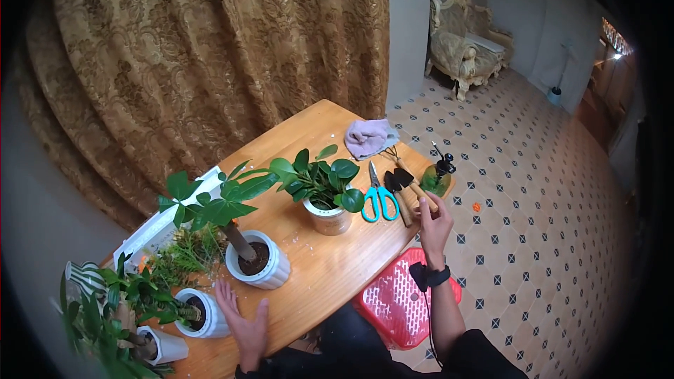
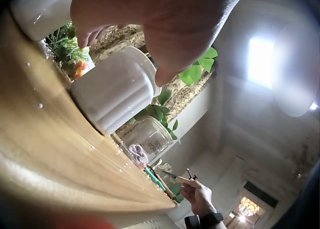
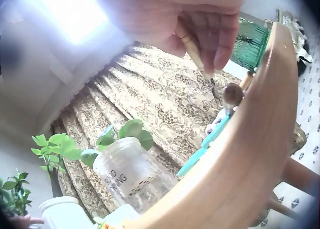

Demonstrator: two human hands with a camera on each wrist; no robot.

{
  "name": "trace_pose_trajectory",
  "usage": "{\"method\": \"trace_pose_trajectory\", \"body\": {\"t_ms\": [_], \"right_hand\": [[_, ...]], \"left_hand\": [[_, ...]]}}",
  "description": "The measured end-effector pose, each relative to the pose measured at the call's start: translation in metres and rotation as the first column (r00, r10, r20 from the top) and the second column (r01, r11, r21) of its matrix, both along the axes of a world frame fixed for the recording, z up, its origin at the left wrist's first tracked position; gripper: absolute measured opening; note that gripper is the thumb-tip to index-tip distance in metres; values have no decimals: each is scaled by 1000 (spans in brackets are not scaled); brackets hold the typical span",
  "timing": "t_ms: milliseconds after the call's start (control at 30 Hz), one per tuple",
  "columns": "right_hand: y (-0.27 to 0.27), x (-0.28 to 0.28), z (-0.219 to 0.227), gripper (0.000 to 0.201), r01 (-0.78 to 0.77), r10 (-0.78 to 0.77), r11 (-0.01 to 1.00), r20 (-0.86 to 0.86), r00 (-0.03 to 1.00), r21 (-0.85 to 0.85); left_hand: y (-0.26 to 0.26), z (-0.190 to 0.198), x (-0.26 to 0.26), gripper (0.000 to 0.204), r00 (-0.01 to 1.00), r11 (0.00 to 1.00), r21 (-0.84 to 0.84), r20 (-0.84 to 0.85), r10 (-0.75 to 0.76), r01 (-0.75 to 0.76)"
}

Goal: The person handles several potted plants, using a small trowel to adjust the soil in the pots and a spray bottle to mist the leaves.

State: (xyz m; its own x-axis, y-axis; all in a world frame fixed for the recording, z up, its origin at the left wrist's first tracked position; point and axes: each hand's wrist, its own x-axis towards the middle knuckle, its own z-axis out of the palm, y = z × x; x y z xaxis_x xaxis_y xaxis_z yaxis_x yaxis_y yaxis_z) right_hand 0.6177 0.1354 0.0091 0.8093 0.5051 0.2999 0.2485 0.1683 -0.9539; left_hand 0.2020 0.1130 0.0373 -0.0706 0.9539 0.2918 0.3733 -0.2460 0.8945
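Note:
My right hand (image 1: pixel 437 228) pinches the wooden handle of a small black-bladed trowel (image 1: pixel 413 186) at the table's right edge. That handle (image 3: pixel 191 48) passes between thumb and fingers in the right wrist view. Beside it lie a second small trowel (image 1: pixel 402 205), teal-handled scissors (image 1: pixel 380 203) and a small hand rake (image 1: pixel 390 154). My left hand (image 1: pixel 246 323), fingers spread, is beside a white pot (image 1: pixel 275 275) holding soil and a thick-stemmed plant. In the left wrist view, its thumb is at the rim of the white pot (image 2: pixel 112 91).
A leafy plant stands in a clear pot (image 1: pixel 330 222) mid-table. More potted plants, including a white pot (image 1: pixel 214 323), crowd the left end near a white tray (image 1: pixel 158 228). A lilac cloth (image 1: pixel 367 138) and green spray bottle (image 1: pixel 437 179) are at the far right. A red stool (image 1: pixel 393 302) stands below.

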Motion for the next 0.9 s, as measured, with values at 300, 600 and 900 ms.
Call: {"method": "trace_pose_trajectory", "body": {"t_ms": [300,600,900], "right_hand": [[14,19,-39,28,156,-54,962,404,913,-225],[5,34,-20,28,152,-81,978,406,910,-146],[20,108,19,48,22,-19,993,28,999,-112]], "left_hand": [[41,2,-3,118,993,995,2,63,-99,99],[67,-7,-10,127,942,969,-12,238,-236,246],[78,-8,-12,118,913,939,42,224,-341,341]]}}
